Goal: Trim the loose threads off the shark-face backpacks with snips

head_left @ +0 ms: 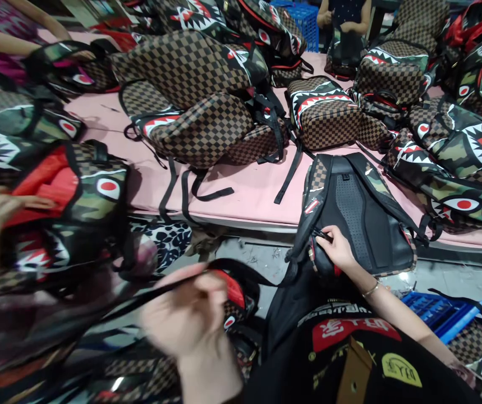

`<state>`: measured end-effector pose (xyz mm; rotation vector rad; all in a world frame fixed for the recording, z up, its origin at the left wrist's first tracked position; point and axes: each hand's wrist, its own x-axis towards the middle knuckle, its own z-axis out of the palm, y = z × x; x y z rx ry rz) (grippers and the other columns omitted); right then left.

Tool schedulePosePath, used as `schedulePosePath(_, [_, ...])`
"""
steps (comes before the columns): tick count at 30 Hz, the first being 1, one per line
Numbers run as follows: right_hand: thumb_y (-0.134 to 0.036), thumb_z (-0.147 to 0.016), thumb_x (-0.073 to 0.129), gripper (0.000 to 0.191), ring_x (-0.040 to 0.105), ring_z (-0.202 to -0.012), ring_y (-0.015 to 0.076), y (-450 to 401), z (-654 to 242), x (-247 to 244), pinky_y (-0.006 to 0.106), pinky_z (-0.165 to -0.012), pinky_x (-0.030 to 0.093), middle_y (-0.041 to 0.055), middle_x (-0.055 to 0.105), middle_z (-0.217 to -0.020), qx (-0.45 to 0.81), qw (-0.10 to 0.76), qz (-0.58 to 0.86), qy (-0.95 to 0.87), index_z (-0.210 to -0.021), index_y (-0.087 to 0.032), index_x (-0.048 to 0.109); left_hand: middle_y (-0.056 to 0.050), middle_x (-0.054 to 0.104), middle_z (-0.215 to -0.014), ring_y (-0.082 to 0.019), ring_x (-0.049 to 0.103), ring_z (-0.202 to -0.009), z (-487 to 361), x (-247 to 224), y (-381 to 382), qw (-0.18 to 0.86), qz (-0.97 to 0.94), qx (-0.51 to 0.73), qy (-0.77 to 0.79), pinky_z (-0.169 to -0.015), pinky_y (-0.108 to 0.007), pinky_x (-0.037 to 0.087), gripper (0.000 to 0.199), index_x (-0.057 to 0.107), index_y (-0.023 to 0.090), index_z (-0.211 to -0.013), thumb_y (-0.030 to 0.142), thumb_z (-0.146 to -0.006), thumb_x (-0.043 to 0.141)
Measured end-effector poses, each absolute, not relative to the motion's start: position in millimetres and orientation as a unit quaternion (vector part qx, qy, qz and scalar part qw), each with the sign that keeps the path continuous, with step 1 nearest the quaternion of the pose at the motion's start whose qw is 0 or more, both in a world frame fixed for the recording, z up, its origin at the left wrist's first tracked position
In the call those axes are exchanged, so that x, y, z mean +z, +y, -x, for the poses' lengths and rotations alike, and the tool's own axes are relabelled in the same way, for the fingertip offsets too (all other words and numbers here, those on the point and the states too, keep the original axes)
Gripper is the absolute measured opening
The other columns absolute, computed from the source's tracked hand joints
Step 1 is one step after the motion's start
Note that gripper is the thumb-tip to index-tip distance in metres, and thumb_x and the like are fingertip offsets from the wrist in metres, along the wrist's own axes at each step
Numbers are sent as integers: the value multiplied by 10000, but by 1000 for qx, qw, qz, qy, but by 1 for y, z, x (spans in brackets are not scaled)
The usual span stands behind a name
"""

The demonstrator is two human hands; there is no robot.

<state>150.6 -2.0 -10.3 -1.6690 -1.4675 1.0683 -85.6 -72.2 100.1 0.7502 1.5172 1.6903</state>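
My left hand [186, 314], blurred, is raised at the lower centre with its fingers closed on a long black strap [244, 269] that stretches across the view. My right hand [335, 247] pinches the dark end of a strap or buckle at the near left side of a backpack. That backpack [354, 207] lies back panel up on the pink table edge, its black padded back and shoulder straps showing.
Checkered and camouflage shark-face backpacks [207, 129] crowd the pink table [241, 196]. At the left, another person's hand [34, 202] reaches into a red-lined bag [101, 185]. A blue crate [430, 314] stands low at the right. More people stand across the table.
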Motion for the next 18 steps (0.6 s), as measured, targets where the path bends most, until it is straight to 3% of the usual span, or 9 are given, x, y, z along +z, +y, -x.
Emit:
schedulePosePath(1, [-399, -764, 537, 267, 570, -730, 178, -6, -155, -7, 318, -703, 435, 4, 606, -795, 395, 338, 643, -562, -956, -213, 545, 45, 502, -450, -59, 394, -363, 72, 93, -67, 378, -290, 669, 571, -368, -193, 338, 250, 584, 179, -568, 379, -682, 683])
schedulePosePath(3, [-387, -815, 473, 240, 567, -729, 170, -16, -164, 1, 300, -696, 436, 8, 602, -789, 389, 373, 631, -558, -963, -210, 537, 27, 475, -387, -62, 374, -339, 43, 77, -60, 501, -306, 594, 550, -348, -197, 296, 290, 587, 160, -511, 386, -660, 692])
schedulePosePath(7, [-308, -822, 480, 156, 576, -784, 165, -35, -176, 19, 276, -720, 444, 17, 611, -826, 395, 431, 591, -556, -916, -203, 548, 22, 506, -396, -61, 381, -337, 6, 48, -58, 618, -253, 528, 525, -359, -188, 294, 289, 677, 120, -750, 400, -678, 672])
schedulePosePath(12, [-265, -840, 488, 152, 578, -789, 171, -49, -175, 41, 280, -708, 443, 41, 619, -867, 370, 407, 515, -657, -944, -196, 575, 13, 555, -449, -76, 431, -359, -3, 43, -63, 628, -274, 500, 529, -367, -189, 329, 301, 667, 117, -813, 393, -694, 649])
schedulePosePath(18, [-252, -862, 474, 137, 568, -749, 171, -48, -166, 51, 274, -672, 426, 47, 620, -822, 329, 369, 496, -714, -908, -188, 586, 14, 567, -473, -87, 467, -389, -8, 48, -65, 578, -375, 468, 554, -402, -202, 369, 260, 601, 144, -615, 368, -745, 590])
